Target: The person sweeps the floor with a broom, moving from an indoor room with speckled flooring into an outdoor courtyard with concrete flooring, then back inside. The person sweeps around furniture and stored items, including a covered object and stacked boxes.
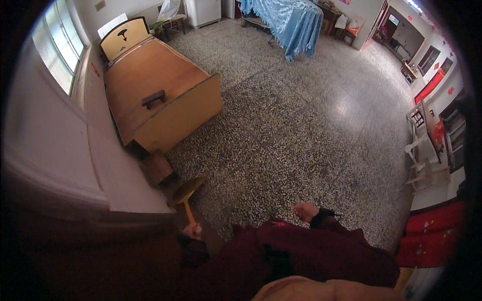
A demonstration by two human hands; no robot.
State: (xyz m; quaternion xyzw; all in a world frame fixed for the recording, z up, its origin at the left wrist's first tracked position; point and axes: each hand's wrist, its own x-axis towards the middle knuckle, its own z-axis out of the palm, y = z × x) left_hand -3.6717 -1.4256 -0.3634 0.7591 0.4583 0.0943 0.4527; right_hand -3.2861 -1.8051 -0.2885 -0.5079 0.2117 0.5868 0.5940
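My left hand (191, 231) is wrapped round the yellow handle of a broom (189, 210), low at the left beside the wall. The broom's brown, fan-shaped head (189, 189) points away from me, near a small wooden box-like piece (157, 167) at the foot of a bed frame. On the right, my right hand (305, 211) hangs over the speckled floor (281, 150), its fingers curled in. Nothing shows in that hand. Dark red sleeves cover both arms.
A bed frame (175, 123) with a bare wooden board stands along the left wall, a small dark stool (153, 99) on it. Ahead, a blue cloth (288, 25) drapes over something large. White chairs (423, 150) and red cloth (429, 236) line the right side.
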